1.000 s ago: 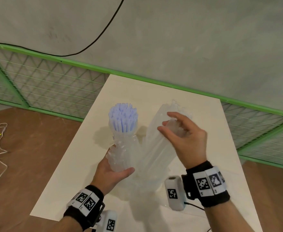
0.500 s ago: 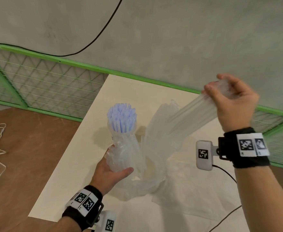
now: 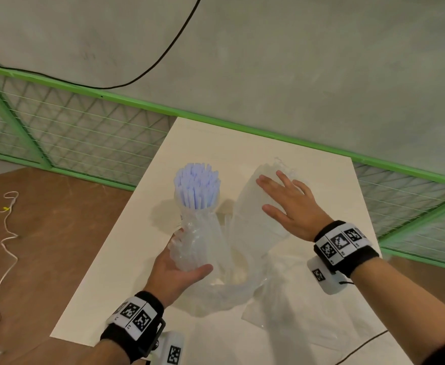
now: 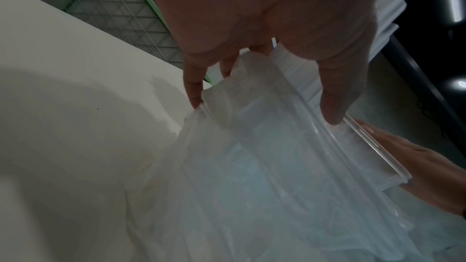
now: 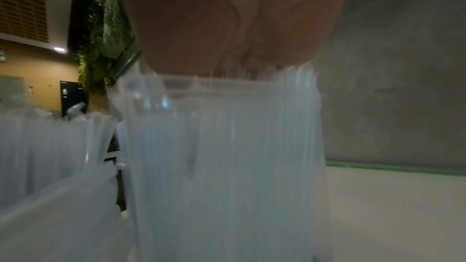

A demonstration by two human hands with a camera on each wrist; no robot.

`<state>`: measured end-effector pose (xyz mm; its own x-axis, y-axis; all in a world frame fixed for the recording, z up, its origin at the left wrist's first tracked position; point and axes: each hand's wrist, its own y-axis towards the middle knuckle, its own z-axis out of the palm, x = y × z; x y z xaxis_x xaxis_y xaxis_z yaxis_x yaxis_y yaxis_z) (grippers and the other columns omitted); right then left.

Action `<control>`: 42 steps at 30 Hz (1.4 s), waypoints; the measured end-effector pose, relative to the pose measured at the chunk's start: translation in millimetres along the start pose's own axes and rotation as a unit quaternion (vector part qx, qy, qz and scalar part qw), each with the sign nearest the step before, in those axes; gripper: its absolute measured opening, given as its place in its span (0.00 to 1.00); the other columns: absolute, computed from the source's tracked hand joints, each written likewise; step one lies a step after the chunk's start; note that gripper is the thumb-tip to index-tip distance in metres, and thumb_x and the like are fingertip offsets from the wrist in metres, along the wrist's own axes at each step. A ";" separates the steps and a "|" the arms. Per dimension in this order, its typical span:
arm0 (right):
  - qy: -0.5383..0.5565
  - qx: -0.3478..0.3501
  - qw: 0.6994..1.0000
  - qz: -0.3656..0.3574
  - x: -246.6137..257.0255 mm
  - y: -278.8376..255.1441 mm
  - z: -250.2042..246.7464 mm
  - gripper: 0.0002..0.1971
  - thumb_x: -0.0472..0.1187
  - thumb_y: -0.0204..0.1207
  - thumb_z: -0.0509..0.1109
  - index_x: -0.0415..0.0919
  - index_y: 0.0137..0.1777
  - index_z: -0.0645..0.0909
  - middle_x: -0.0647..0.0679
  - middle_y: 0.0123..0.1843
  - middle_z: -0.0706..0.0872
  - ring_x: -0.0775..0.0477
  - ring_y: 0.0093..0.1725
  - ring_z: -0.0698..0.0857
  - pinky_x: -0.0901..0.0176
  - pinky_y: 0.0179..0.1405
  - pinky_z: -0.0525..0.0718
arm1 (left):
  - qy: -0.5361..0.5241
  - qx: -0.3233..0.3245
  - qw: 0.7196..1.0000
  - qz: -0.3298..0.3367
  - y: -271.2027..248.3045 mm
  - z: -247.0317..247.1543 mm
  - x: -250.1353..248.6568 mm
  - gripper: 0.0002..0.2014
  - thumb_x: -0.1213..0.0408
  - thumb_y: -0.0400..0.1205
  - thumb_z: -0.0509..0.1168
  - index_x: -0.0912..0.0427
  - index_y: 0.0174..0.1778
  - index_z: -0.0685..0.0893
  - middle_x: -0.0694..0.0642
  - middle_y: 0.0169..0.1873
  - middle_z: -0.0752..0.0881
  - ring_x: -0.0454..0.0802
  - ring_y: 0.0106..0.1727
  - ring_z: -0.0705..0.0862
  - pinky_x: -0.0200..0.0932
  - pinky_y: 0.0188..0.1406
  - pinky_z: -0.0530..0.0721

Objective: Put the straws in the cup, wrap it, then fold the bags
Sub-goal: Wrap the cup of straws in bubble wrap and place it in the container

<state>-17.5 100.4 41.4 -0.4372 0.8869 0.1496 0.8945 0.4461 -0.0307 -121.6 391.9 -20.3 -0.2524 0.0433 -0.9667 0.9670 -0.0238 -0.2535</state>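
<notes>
A grey concrete wall point(image 3: 295, 61) and a green wire-mesh fence point(image 3: 71, 133) back a pale cream table point(image 3: 126, 259), with a black cable point(image 3: 147, 72) draped along the wall and a white cord point(image 3: 3, 241) on the brown floor. Here's the left hand point(image 3: 174, 272), fingers and thumb curled round the base of the clear plastic cup point(image 3: 203, 246), which is sheathed in ribbed, translucent air-column wrap point(image 3: 245, 233). Rising above those fingers, a tight bunch of pale lilac-blue straws point(image 3: 197, 186) stands upright in the cup. Over to the right hand point(image 3: 291, 206): fingers straight and spread, palm pressed flat against the standing free flap of wrap, just beside the cup. Below the right wrist, clear plastic bags point(image 3: 303, 309) lie crumpled on the table. The right wrist view is blurred, only wrap under the palm.
</notes>
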 end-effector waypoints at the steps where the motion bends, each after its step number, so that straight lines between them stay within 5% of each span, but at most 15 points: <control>1: -0.008 0.022 1.000 0.002 0.6 -1.5 -3.5 0.34 0.69 0.80 0.37 0.62 0.86 0.44 0.66 0.86 0.46 0.56 0.86 0.37 0.45 0.83 0.41 | 0.001 0.001 1.000 0.003 0.1 0.1 -0.2 0.32 0.71 0.65 0.83 0.40 0.59 0.79 0.32 0.46 0.89 0.32 0.48 0.87 0.29 0.46 0.81; 5: -0.049 0.021 0.999 0.008 12.1 -3.6 -19.8 0.35 0.70 0.81 0.38 0.59 0.86 0.44 0.64 0.87 0.42 0.52 0.85 0.34 0.41 0.82 0.40 | 0.002 -0.001 1.000 0.010 0.9 1.4 -0.3 0.33 0.73 0.64 0.82 0.42 0.59 0.79 0.36 0.46 0.90 0.30 0.48 0.87 0.23 0.41 0.81; 7: -0.042 -0.075 0.996 0.009 33.9 -6.1 -28.4 0.31 0.64 0.83 0.47 0.53 0.84 0.59 0.56 0.85 0.60 0.44 0.85 0.54 0.43 0.77 0.56 | 0.004 0.000 1.000 0.009 0.9 2.0 -1.2 0.33 0.72 0.64 0.83 0.43 0.59 0.79 0.39 0.46 0.90 0.30 0.48 0.87 0.23 0.41 0.81; 9: -0.004 -0.150 0.989 -0.004 67.0 -9.7 -32.6 0.24 0.53 0.82 0.58 0.47 0.77 0.72 0.47 0.70 0.80 0.40 0.66 0.79 0.45 0.61 0.75 | 0.000 0.006 1.000 0.007 -0.1 2.6 -2.4 0.33 0.74 0.64 0.82 0.42 0.58 0.78 0.35 0.45 0.90 0.28 0.47 0.86 0.22 0.40 0.81; 11: 0.055 -0.119 0.991 -0.011 101.8 -15.7 -30.2 0.23 0.45 0.81 0.63 0.43 0.75 0.72 0.45 0.59 0.84 0.40 0.49 0.86 0.47 0.48 0.83 | 0.001 0.016 1.000 0.011 -1.7 3.3 -4.0 0.35 0.76 0.65 0.81 0.39 0.57 0.75 0.24 0.43 0.86 0.22 0.46 0.84 0.19 0.39 0.79; 16: -0.004 -0.002 0.999 0.042 135.2 -17.2 -7.3 0.35 0.41 0.80 0.62 0.40 0.84 0.51 0.42 0.70 0.74 0.36 0.47 0.85 0.48 0.40 0.84 | 0.000 0.029 0.999 0.015 -2.6 4.2 -3.4 0.35 0.77 0.64 0.81 0.39 0.57 0.75 0.24 0.43 0.86 0.23 0.46 0.84 0.20 0.39 0.79; 19: 0.035 0.015 0.999 0.018 130.8 -3.4 3.9 0.38 0.39 0.78 0.65 0.43 0.84 0.50 0.43 0.77 0.68 0.34 0.47 0.85 0.47 0.42 0.84 | 0.004 0.024 1.000 0.013 -1.7 2.3 0.1 0.36 0.73 0.63 0.83 0.38 0.58 0.76 0.27 0.48 0.86 0.28 0.51 0.85 0.28 0.44 0.81; 22: 0.133 0.040 0.990 -0.018 120.8 9.4 11.0 0.39 0.41 0.76 0.69 0.47 0.84 0.54 0.43 0.74 0.75 0.37 0.56 0.84 0.44 0.54 0.83 | 0.008 0.024 1.000 0.013 -0.6 -0.1 3.6 0.35 0.66 0.62 0.85 0.36 0.60 0.79 0.36 0.54 0.87 0.34 0.56 0.85 0.36 0.54 0.79; 24: 0.205 0.051 0.976 -0.044 115.9 15.4 14.1 0.37 0.42 0.74 0.72 0.49 0.82 0.62 0.47 0.67 0.81 0.46 0.58 0.82 0.52 0.59 0.81 | 0.014 0.023 1.000 0.010 -0.8 -1.5 4.2 0.34 0.64 0.61 0.85 0.35 0.59 0.80 0.38 0.54 0.87 0.36 0.56 0.85 0.40 0.56 0.80; 29: 0.295 0.005 0.952 -0.076 110.9 18.8 25.3 0.23 0.37 0.70 0.79 0.43 0.66 0.83 0.58 0.52 0.83 0.62 0.48 0.78 0.77 0.49 0.76 | 0.021 0.014 1.000 0.001 -0.6 -2.2 5.6 0.34 0.57 0.57 0.85 0.41 0.59 0.81 0.40 0.52 0.88 0.37 0.54 0.86 0.43 0.56 0.82; 33: 0.356 -0.034 0.932 -0.051 111.8 13.4 34.3 0.14 0.36 0.69 0.79 0.41 0.56 0.86 0.54 0.51 0.88 0.65 0.45 0.81 0.76 0.50 0.76 | 0.016 0.018 1.000 0.010 -1.2 -1.9 2.2 0.33 0.65 0.60 0.84 0.43 0.60 0.81 0.39 0.52 0.88 0.37 0.54 0.86 0.38 0.52 0.80; 35: 0.380 -0.048 0.923 -0.041 114.2 10.2 36.7 0.11 0.36 0.71 0.78 0.44 0.52 0.84 0.53 0.49 0.89 0.58 0.45 0.84 0.71 0.49 0.78 | 0.014 0.016 1.000 0.011 -0.8 -2.7 0.8 0.33 0.65 0.60 0.84 0.42 0.60 0.81 0.38 0.52 0.88 0.36 0.54 0.86 0.37 0.52 0.81; 37: 0.390 -0.060 0.918 -0.039 117.5 7.1 38.9 0.12 0.37 0.71 0.77 0.46 0.53 0.82 0.54 0.47 0.88 0.54 0.44 0.83 0.67 0.47 0.78 | 0.013 0.014 1.000 0.010 -0.5 -3.0 0.1 0.34 0.67 0.61 0.85 0.41 0.59 0.80 0.37 0.52 0.88 0.35 0.53 0.86 0.37 0.52 0.81; 42: 0.372 -0.105 0.921 -0.051 123.2 3.7 46.8 0.19 0.33 0.68 0.76 0.44 0.59 0.83 0.61 0.49 0.84 0.62 0.49 0.81 0.73 0.53 0.76 | 0.016 0.018 1.000 0.019 -2.4 -1.5 -2.4 0.33 0.62 0.58 0.83 0.45 0.59 0.81 0.37 0.51 0.88 0.35 0.52 0.86 0.33 0.49 0.80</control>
<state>-72.4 216.9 13.5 -0.4043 0.4786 0.7794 0.8847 0.4208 0.2006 -123.3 393.4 -17.4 -0.2145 0.0728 -0.9740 0.9737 -0.0623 -0.2191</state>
